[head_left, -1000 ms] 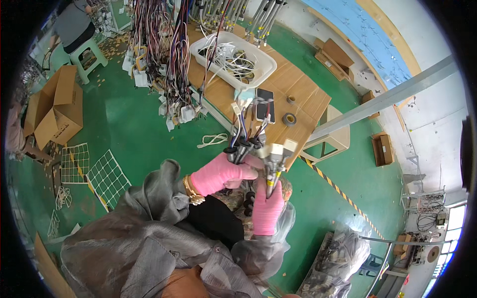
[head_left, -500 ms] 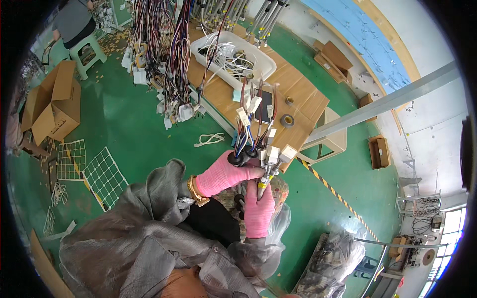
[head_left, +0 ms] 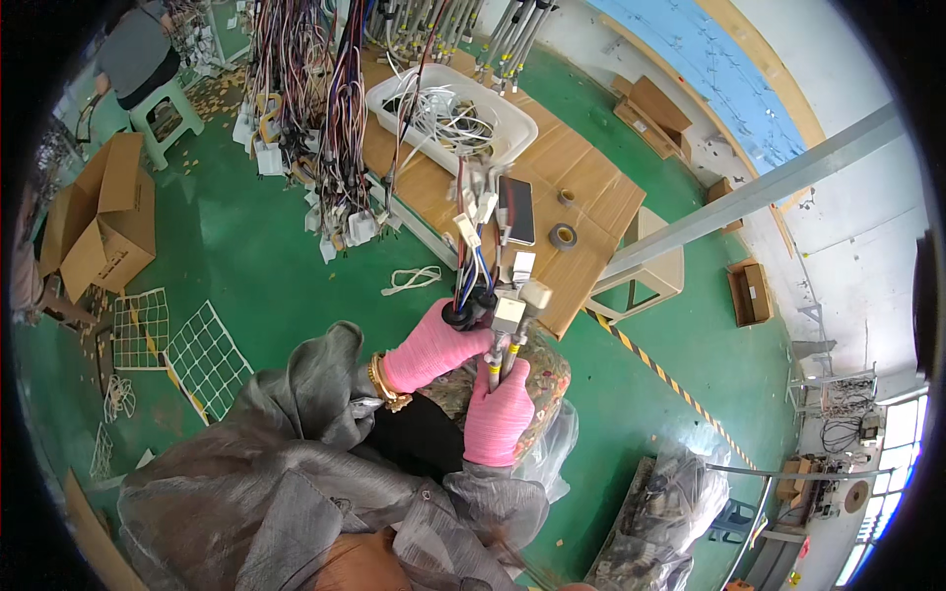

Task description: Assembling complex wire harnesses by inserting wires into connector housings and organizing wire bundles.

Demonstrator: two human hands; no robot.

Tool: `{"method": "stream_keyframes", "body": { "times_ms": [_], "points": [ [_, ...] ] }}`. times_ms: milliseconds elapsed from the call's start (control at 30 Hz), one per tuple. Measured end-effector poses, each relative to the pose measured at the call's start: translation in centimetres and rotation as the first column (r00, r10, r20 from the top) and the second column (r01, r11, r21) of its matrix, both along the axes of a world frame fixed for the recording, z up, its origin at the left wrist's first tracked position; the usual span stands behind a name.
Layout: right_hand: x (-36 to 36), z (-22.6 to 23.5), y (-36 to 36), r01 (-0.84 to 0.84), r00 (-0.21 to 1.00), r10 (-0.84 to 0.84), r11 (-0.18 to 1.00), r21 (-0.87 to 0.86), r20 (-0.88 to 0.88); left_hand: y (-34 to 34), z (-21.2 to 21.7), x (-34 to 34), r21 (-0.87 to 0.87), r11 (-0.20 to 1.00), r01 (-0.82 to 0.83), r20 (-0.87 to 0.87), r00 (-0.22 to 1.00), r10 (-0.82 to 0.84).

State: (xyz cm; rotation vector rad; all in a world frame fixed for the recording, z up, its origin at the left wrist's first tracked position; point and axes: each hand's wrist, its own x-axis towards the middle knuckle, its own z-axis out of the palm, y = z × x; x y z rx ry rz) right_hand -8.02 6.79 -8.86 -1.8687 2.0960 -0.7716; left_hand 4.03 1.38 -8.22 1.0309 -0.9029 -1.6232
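My left hand (head_left: pixel 434 353), in a pink glove, is closed around a bundle of wire harnesses. Black round grommets (head_left: pixel 459 315) stick out above its fingers. Blue, white and dark wires rise from them to small white connectors (head_left: pixel 467 229), some smeared by motion. Close beside it, my right hand (head_left: pixel 499 419), also gloved in pink, grips grey sleeved cables (head_left: pixel 495 376) with yellow bands. White block connectors (head_left: pixel 508 314) cap these cables and point up and away from me. Both hands are nearly touching above my lap; the lower ends of the cables are hidden.
Ahead stands a brown-topped table (head_left: pixel 601 187) with a white bin (head_left: pixel 527 138) of cables, a dark phone-like slab (head_left: pixel 517 210) and tape rolls (head_left: pixel 563 236). Many harnesses (head_left: pixel 345 128) hang at its left edge. A cardboard box (head_left: pixel 123 227) and a seated person (head_left: pixel 136 54) are farther left.
The grey cables in my right hand now stand apart, their white connectors tilted differently. Both hands have shifted slightly left, and the upper wires in my left hand have swung.
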Motion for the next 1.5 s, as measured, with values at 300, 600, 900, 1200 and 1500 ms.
{"method": "stream_keyframes", "body": {
  "times_ms": [300, 600, 900, 1200, 1500],
  "points": [
    [-1.0, 0.4, 0.7, -0.035, 0.935, 0.037, 0.999, -0.011, 0.352, 0.3, 1.3, 1.8, -0.071, 0.98, 0.186, 0.07, 0.981, -0.181],
    [-1.5, 0.8, 0.4, -0.105, 0.425, -0.162, 0.968, 0.226, 0.89, 1.5, 1.6, -1.0, -0.026, 0.999, -0.025, -0.203, 0.979, 0.019],
    [-4.1, 1.6, 0.0, -0.343, 0.069, -0.004, 0.939, 0.028, 0.998, 0.5, 1.2, 1.0, 0.041, 0.996, 0.076, -0.387, 0.92, -0.055],
    [-1.4, -0.5, -1.5, -0.209, 0.585, -0.019, 0.962, 0.174, 0.81, -0.4, 1.1, -0.1, -0.136, 0.979, 0.151, 0.057, 0.988, -0.144],
    [0.6, -1.3, -2.2, -0.264, 0.846, 0.329, 0.942, -0.207, 0.42, -1.3, 0.3, 1.0, -0.134, 0.964, 0.23, 0.134, 0.968, -0.213]
  ]
}}
